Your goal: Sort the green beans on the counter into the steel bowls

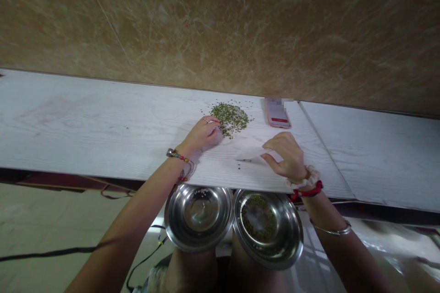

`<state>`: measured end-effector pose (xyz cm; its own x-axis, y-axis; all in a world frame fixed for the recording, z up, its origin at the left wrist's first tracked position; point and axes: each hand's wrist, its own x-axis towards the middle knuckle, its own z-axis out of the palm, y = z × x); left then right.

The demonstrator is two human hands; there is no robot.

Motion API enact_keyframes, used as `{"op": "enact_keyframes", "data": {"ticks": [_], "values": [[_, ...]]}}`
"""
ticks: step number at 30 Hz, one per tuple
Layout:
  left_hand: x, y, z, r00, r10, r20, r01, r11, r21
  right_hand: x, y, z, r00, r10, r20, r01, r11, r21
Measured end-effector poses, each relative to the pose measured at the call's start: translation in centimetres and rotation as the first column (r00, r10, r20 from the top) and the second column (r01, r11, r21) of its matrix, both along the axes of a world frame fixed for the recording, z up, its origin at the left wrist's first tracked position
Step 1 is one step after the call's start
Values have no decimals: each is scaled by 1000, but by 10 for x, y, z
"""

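A loose pile of small green beans [231, 118] lies on the white wood-grain tabletop. At its left edge is my left hand [205, 134], fingers curled together and touching the beans; what the fingertips hold, if anything, is hidden. My right hand [284, 155] pinches a thin white card [252, 152], possibly paper, between thumb and fingers, tilted low over the table. A few stray beans [239, 167] lie just below the card's edge. Two steel bowls rest on my thighs. The right bowl [290, 238] has green beans in its bottom; the left bowl [172, 213] shows a few pale specks.
A phone [277, 112] in a pink case lies right of the pile, near the brown marbled wall [220, 27]. The table [85, 132] runs across the view, with a seam at the right. Dark cables [51, 253] trail over the floor at lower left.
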<state>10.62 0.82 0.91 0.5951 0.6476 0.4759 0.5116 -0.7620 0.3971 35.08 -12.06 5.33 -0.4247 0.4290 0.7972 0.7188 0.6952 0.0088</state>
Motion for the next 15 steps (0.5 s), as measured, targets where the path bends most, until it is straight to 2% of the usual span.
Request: {"op": "enact_keyframes", "data": {"ticks": [5, 15], "values": [[0, 0, 1, 1000, -7, -10, 7, 1000, 9, -1, -11, 0, 1000, 28, -1, -28, 999, 23], [0, -1, 1, 999, -20, -27, 20, 1000, 5, 0, -37, 2, 1000, 23, 3, -23, 1000, -22]]}}
